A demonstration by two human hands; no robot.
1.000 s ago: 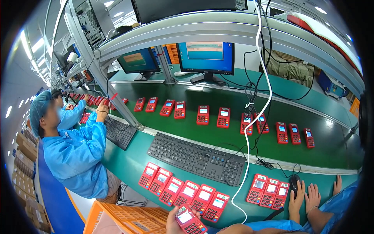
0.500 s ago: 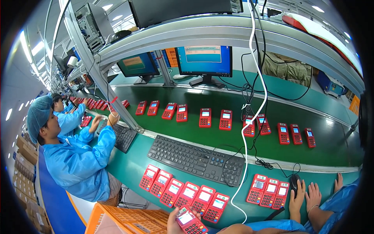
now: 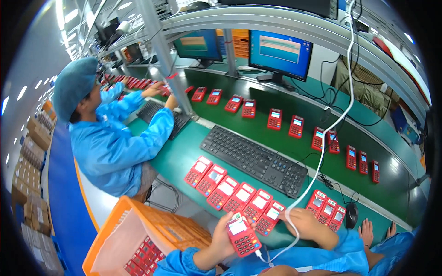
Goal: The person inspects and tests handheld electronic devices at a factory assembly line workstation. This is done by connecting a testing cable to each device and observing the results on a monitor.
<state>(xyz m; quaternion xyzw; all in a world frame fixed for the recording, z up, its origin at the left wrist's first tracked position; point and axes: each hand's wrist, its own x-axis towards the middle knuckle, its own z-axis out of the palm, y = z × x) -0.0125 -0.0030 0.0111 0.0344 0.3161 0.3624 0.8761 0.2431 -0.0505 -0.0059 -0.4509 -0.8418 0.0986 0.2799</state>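
My left hand grips a red card payment terminal, its screen lit and keypad facing up. A white cable hangs down from above; a white plug sits at this terminal's lower end. My right hand is over the near right end of a row of red terminals, by the last one. The cable crosses in front of its fingers and partly hides them; whether they pinch anything is unclear. Right of that hand lie three more red terminals and a black mouse.
A black keyboard lies behind the row. Farther back, several red terminals stand along a dark green belt before a monitor. An orange crate holds terminals at lower left. A co-worker sits left; another person's hand rests at right.
My right hand has left the mouse and moved left to the terminal row. My left hand has raised the held terminal further into view. The whole view has shifted, showing the crate's inside.
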